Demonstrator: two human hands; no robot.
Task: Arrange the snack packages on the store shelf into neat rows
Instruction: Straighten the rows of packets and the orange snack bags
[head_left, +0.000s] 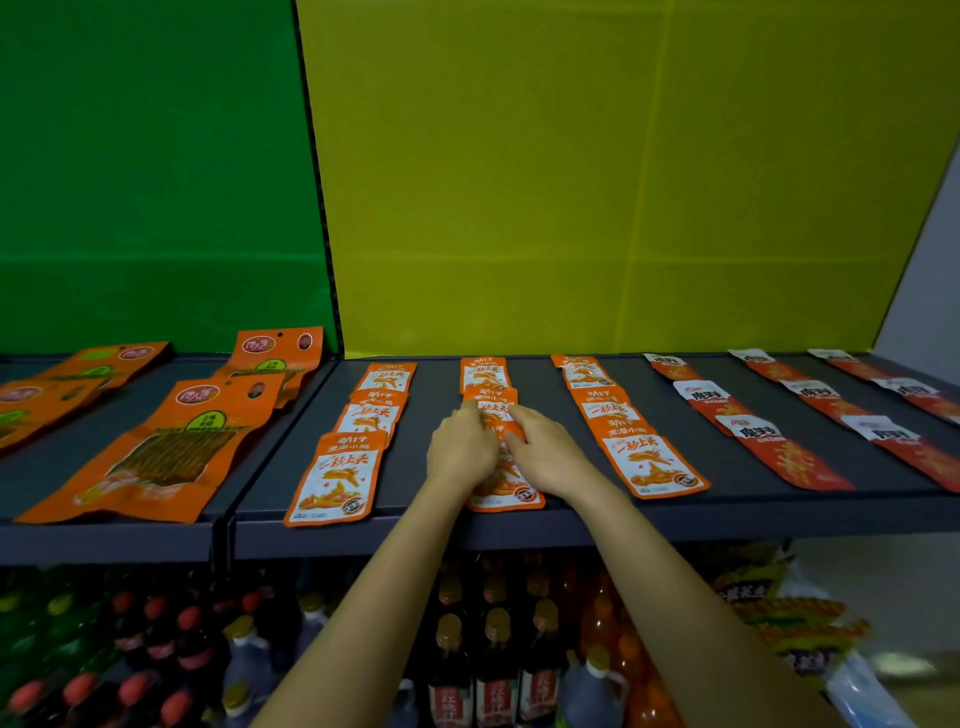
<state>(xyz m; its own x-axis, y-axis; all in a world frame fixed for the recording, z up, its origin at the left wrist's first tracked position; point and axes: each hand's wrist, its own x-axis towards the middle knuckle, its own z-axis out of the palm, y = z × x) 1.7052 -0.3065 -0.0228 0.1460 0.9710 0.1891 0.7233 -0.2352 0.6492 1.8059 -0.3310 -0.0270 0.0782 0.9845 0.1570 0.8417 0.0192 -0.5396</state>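
Observation:
Small orange-and-white snack packets lie in three rows on the dark grey shelf (571, 512). The left row (337, 483) and the right row (652, 465) each hold three overlapping packets. Both my hands rest on the middle row. My left hand (460, 449) and my right hand (545, 449) pinch the edges of the middle packet (491, 408) from either side, over the front packet (506, 496). A third packet (484, 373) lies behind them. My palms hide most of the front packet.
Red-and-white packets (779, 447) lie in three diagonal rows on the right. Larger orange bags (166, 452) cover the adjoining shelf on the left. A green and a yellow back panel rise behind. Bottles (493, 649) stand on the lower shelf.

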